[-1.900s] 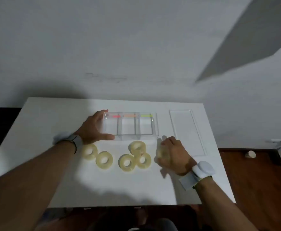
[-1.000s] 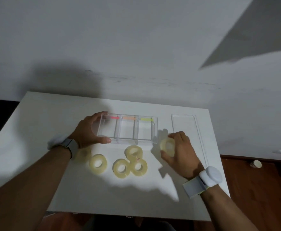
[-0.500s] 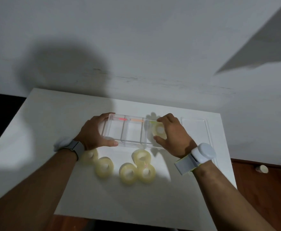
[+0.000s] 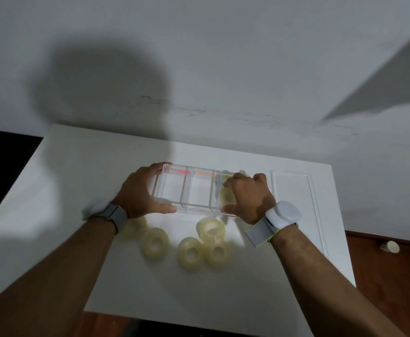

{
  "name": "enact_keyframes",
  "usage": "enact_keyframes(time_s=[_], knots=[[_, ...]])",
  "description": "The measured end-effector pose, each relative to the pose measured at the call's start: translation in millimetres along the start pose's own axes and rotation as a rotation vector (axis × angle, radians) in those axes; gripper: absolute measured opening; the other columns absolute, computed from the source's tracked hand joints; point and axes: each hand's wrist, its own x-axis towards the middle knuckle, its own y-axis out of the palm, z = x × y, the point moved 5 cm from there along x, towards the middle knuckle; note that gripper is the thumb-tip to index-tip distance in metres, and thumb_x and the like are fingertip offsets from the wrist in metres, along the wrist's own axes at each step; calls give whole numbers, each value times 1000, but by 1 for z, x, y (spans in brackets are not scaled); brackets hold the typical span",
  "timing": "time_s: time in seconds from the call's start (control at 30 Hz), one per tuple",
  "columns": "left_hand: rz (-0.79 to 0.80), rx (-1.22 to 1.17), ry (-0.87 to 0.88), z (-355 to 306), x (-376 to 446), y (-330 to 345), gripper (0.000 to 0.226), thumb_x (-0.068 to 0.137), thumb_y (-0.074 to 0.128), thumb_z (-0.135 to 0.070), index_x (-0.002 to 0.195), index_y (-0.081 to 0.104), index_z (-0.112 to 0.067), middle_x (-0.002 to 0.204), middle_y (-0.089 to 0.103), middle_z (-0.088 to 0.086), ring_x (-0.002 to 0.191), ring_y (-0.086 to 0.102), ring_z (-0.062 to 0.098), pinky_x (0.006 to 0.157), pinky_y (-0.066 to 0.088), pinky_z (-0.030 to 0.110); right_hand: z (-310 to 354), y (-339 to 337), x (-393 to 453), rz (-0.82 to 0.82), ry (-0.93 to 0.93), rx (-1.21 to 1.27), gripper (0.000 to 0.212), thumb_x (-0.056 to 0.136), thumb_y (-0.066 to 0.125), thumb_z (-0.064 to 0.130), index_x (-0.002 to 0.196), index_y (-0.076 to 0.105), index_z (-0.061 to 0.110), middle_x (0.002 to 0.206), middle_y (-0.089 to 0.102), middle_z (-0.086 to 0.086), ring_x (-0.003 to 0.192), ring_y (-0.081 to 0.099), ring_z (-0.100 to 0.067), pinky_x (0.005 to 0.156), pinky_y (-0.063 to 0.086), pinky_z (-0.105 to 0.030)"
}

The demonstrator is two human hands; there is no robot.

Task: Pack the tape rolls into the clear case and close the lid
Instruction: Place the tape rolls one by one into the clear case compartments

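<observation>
A clear case with three compartments lies on the white table. My left hand grips its left end. My right hand is over the right compartment, fingers around a yellowish tape roll low inside it. Several more tape rolls lie in front of the case: one half hidden under my left wrist, one beside it, and a cluster of three. The clear lid lies flat to the right of the case.
The table ends close behind the case at a grey wall. A wooden floor shows to the right and in front, with a small white object on it. Both wrists carry bands.
My right hand lifted a tape roll from the table's right front, carried it left and forward, and lowered it into the case's right compartment. My left hand stayed on the case.
</observation>
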Motion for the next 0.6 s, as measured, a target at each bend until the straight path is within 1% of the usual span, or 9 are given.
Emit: enact_keyframes(time_s=[0.1, 0.2, 0.3, 0.37, 0.43, 0.47, 0.53, 0.6], knots=[[0, 0, 1, 0, 0, 1, 114, 39, 84, -69, 142, 43, -42, 129, 58, -5, 118, 53, 16, 105, 45, 46, -2, 3, 1, -2, 5, 17, 61, 71, 67, 57, 121, 55, 23, 115, 58, 2, 99, 60, -24, 91, 25, -42], [-5, 7, 8, 0, 0, 0, 114, 39, 83, -70, 142, 43, -42, 128, 58, -5, 117, 53, 15, 104, 46, 46, -2, 2, 1, 2, 17, 31, 63, 72, 66, 58, 122, 54, 22, 116, 58, 2, 101, 59, -24, 91, 25, -41], [-1, 15, 6, -1, 0, 0, 114, 39, 82, -71, 142, 43, -43, 128, 57, -6, 118, 52, 16, 105, 44, 44, -1, -3, -2, 18, 21, 15, 67, 75, 62, 63, 125, 52, 19, 118, 60, 0, 106, 58, -25, 93, 27, -42], [6, 17, 7, -2, 0, -1, 115, 39, 81, -72, 143, 43, -42, 130, 57, -6, 120, 52, 16, 106, 43, 44, -2, -14, -10, -16, 32, 28, 67, 78, 56, 64, 127, 51, 19, 121, 61, -2, 110, 57, -26, 93, 28, -43], [13, 22, 7, -2, 0, -1, 116, 39, 80, -73, 143, 43, -41, 131, 57, -5, 121, 52, 18, 106, 42, 43, -5, -29, -22, -100, 41, 125, 61, 83, 53, 61, 129, 50, 21, 122, 61, -2, 112, 56, -26, 93, 31, -42], [14, 24, 6, -3, 0, -1, 116, 39, 80, -73, 143, 43, -40, 132, 57, -4, 122, 53, 18, 107, 42, 43, -5, -37, -29, -143, 33, 205, 56, 85, 54, 58, 127, 52, 21, 120, 62, -1, 109, 57, -26, 92, 33, -41], [22, 28, 3, -3, 0, -1, 116, 39, 81, -73, 143, 42, -41, 132, 57, -3, 123, 53, 19, 107, 43, 45, -2, -49, -44, -207, 2, 359, 42, 87, 59, 51, 118, 58, 22, 109, 63, 1, 97, 61, -21, 84, 43, -36], [29, 34, -5, -3, 0, -1, 116, 39, 80, -74, 144, 41, -42, 134, 57, -3, 124, 52, 19, 108, 42, 45, 10, -50, -58, -196, -35, 425, 32, 86, 62, 47, 107, 62, 23, 99, 63, 3, 86, 61, -16, 77, 48, -31]])
